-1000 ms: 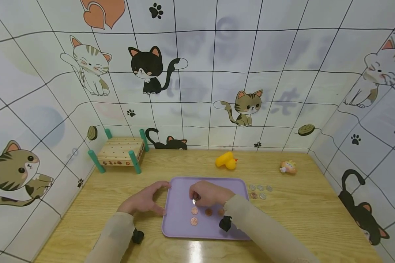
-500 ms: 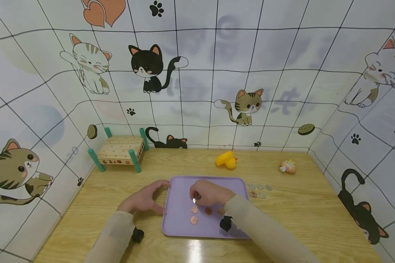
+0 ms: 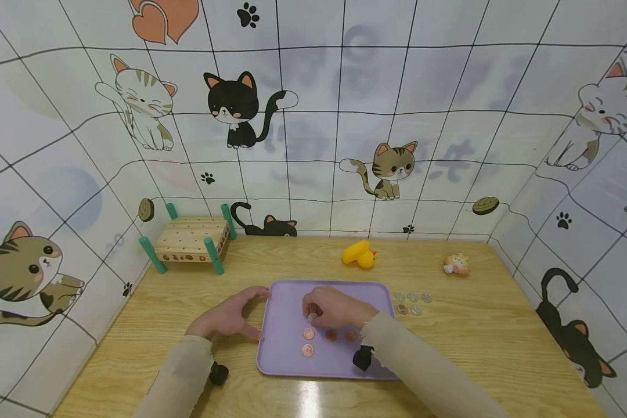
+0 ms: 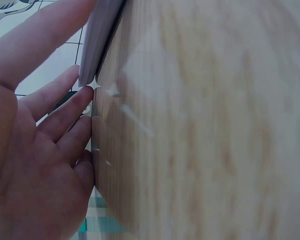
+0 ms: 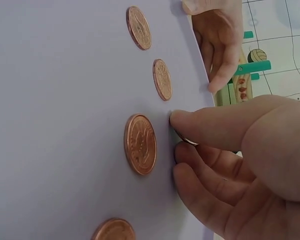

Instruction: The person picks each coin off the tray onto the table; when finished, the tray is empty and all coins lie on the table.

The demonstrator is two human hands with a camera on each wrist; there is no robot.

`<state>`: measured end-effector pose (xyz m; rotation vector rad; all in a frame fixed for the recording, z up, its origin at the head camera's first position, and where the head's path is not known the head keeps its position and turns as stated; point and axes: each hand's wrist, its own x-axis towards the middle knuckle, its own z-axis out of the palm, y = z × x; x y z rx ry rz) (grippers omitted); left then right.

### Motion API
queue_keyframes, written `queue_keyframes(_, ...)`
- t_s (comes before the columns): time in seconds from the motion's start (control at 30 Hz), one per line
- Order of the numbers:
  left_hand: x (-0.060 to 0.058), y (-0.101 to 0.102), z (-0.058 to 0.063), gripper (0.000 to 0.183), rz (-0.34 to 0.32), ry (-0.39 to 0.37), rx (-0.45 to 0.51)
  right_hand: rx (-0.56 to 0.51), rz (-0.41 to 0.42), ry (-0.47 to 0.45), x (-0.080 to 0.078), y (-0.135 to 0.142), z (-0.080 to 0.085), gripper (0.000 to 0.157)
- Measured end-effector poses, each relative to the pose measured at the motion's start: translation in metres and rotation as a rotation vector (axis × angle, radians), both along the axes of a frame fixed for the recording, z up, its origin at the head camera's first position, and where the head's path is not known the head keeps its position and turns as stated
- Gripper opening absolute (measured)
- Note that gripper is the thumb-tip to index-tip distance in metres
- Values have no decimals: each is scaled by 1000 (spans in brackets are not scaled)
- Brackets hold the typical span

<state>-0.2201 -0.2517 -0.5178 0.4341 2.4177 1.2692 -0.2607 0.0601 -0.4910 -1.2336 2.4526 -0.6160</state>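
Note:
A lilac tray (image 3: 284, 366) lies on the wooden table. My left hand (image 3: 230, 316) rests at its left edge, thumb and forefinger touching the rim, the other fingers loosely extended above the table in the left wrist view. My right hand (image 3: 337, 307) is over the tray's middle, pinching a silver-looking coin (image 3: 312, 317) between thumb and fingers; in the right wrist view only the thin edge of this coin (image 5: 187, 139) shows. Several copper coins lie flat on the tray nearby, among them a near coin (image 3: 307, 350) and one just behind it (image 3: 309, 333).
Right of the tray, silver coins (image 3: 413, 297) and one copper coin (image 3: 402, 309) lie on the table (image 3: 470, 337). Behind stand a yellow rubber duck (image 3: 359, 254), a small figurine (image 3: 457, 264) and, at back left, a toy bed (image 3: 190, 238) with green posts. Cat-patterned walls (image 3: 313, 133) enclose the table.
The right hand has shifted slightly to the right with its pinched coin, uncovering more of a copper coin near the wrist. The left hand has stayed at the tray's edge.

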Motion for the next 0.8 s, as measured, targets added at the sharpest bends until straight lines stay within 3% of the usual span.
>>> queue_keyframes(0.5, 0, 0, 0, 92, 9, -9, -10, -117, -26, -117, -1, 24, -2, 14)
queue_keyframes(0.8, 0, 0, -2, 92, -6, 3, -13, -147, -114, -196, -3, 44, 3, 15)
